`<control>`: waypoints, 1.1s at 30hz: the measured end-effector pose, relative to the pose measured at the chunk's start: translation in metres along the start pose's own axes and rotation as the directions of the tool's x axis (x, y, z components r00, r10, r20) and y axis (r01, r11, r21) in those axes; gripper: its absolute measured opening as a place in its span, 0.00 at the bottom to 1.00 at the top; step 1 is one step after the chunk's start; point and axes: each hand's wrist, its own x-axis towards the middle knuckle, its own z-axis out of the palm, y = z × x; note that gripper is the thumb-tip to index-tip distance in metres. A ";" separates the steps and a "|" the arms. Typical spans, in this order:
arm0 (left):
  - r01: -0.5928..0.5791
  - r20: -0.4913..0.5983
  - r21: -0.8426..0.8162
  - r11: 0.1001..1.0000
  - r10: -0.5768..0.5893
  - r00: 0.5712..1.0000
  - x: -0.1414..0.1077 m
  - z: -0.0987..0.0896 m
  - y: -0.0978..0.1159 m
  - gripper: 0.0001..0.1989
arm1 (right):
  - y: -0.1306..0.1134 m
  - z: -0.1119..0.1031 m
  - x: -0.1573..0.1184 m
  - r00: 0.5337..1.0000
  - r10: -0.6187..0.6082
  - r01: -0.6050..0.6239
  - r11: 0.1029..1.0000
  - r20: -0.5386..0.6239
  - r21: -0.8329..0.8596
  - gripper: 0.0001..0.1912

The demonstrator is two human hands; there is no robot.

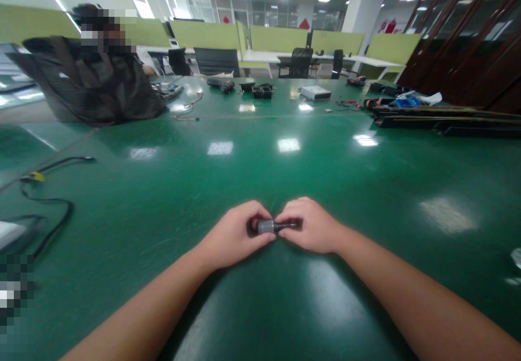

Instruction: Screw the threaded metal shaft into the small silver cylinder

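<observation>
Both hands meet over the green tabletop (252, 176), low in the middle of the head view. My left hand (236, 233) is closed around a small cylindrical part with a grey body (266, 227) and a dark end; its exact kind cannot be told. A thin dark shaft (284, 225) extends from the grey body to the right. Pinched fingers of my right hand (311, 225) grip that shaft, and its far tip lies partly inside the palm. The part is held roughly level, its left end hidden by my left fingers.
A large dark bag (93, 87) stands at the far left, with a pixelated person behind it. Black cables (61, 209) lie on the left. Along the back are a power tool (222, 84), a grey box (315, 93) and long black strips (439, 119) at the right.
</observation>
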 end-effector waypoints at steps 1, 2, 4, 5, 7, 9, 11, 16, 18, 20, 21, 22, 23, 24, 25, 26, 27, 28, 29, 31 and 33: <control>0.001 -0.001 0.003 1.000 -0.001 1.000 0.000 0.000 0.000 0.10 | 0.000 0.000 0.000 1.000 -0.005 0.005 1.000 -0.003 -0.009 0.08; 0.002 -0.002 0.005 1.000 -0.002 1.000 0.000 0.000 0.000 0.10 | 0.001 0.001 0.000 1.000 -0.011 0.011 1.000 -0.006 -0.017 0.07; 0.005 -0.004 0.008 1.000 -0.004 1.000 0.000 0.000 0.001 0.10 | 0.002 0.002 0.000 1.000 -0.028 0.028 0.999 -0.010 -0.022 0.07; 0.005 -0.004 0.008 1.000 -0.005 1.000 0.000 0.000 0.001 0.10 | 0.002 0.002 0.000 0.999 -0.037 0.037 0.999 -0.011 -0.022 0.06; 0.005 -0.005 0.007 1.000 -0.005 1.000 0.001 -0.001 0.001 0.10 | 0.003 0.002 0.000 0.999 -0.050 0.050 0.998 -0.013 -0.024 0.06; 0.003 -0.004 0.004 1.000 -0.003 1.000 0.001 -0.001 0.002 0.10 | 0.002 0.001 0.000 0.998 -0.057 0.056 0.998 -0.018 -0.025 0.05; 0.004 -0.003 0.003 1.000 -0.004 1.000 0.001 -0.001 0.002 0.10 | 0.001 0.000 0.000 0.998 -0.061 0.060 0.998 -0.024 -0.024 0.05; 0.013 0.006 0.004 1.000 -0.013 1.000 0.001 0.000 0.003 0.10 | 0.000 -0.002 0.001 0.997 -0.069 0.069 0.998 -0.029 -0.015 0.04; 0.014 0.009 -0.002 1.000 -0.014 1.000 0.001 0.000 0.003 0.11 | 0.000 -0.002 0.000 0.997 -0.068 0.068 0.998 -0.027 -0.011 0.04; 0.017 0.010 -0.009 1.000 -0.017 1.000 0.001 0.000 0.003 0.11 | 0.000 -0.003 0.000 0.998 -0.065 0.065 0.998 -0.026 -0.009 0.04; 0.018 0.011 -0.012 1.000 -0.018 1.000 0.001 0.000 0.003 0.11 | 0.000 -0.003 0.000 0.997 -0.066 0.066 0.998 -0.026 -0.009 0.04; 0.018 0.012 -0.014 1.000 -0.018 1.000 0.001 0.000 0.003 0.11 | 0.000 -0.003 0.000 0.997 -0.068 0.068 0.998 -0.026 -0.009 0.04; 0.018 0.014 -0.016 1.000 -0.018 1.000 0.001 0.000 0.003 0.11 | 0.001 -0.003 0.000 0.997 -0.070 0.070 0.998 -0.028 -0.008 0.05; 0.019 0.016 -0.018 1.000 -0.019 1.000 0.001 0.000 0.003 0.10 | 0.001 -0.003 0.000 0.997 -0.072 0.072 0.997 -0.029 -0.007 0.05; 0.020 0.018 -0.019 1.000 -0.019 1.000 0.001 -0.001 0.003 0.10 | 0.001 -0.003 0.000 0.997 -0.074 0.074 0.997 -0.030 -0.006 0.05; 0.020 0.020 -0.020 1.000 -0.020 1.000 0.001 -0.001 0.003 0.11 | 0.001 -0.003 0.000 0.997 -0.075 0.074 0.997 -0.030 -0.005 0.05; 0.020 0.021 -0.020 1.000 -0.020 1.000 0.001 -0.001 0.003 0.11 | 0.001 -0.003 0.000 0.997 -0.075 0.075 0.997 -0.030 -0.004 0.05; 0.019 0.021 -0.018 1.000 -0.019 1.000 0.001 -0.001 0.002 0.11 | 0.001 -0.003 0.000 0.997 -0.076 0.076 0.997 -0.030 -0.005 0.05; 0.016 0.020 -0.015 1.000 -0.016 1.000 0.001 -0.001 0.002 0.11 | 0.002 -0.003 0.000 0.997 -0.077 0.077 0.997 -0.029 -0.007 0.05; 0.011 0.017 -0.008 1.000 -0.011 1.000 0.001 -0.001 0.002 0.11 | 0.002 -0.003 -0.001 0.996 -0.080 0.079 0.997 -0.035 -0.012 0.05; 0.010 0.017 -0.007 1.000 -0.010 1.000 0.001 -0.001 0.002 0.11 | 0.003 -0.004 -0.001 0.996 -0.082 0.082 0.997 -0.040 -0.014 0.05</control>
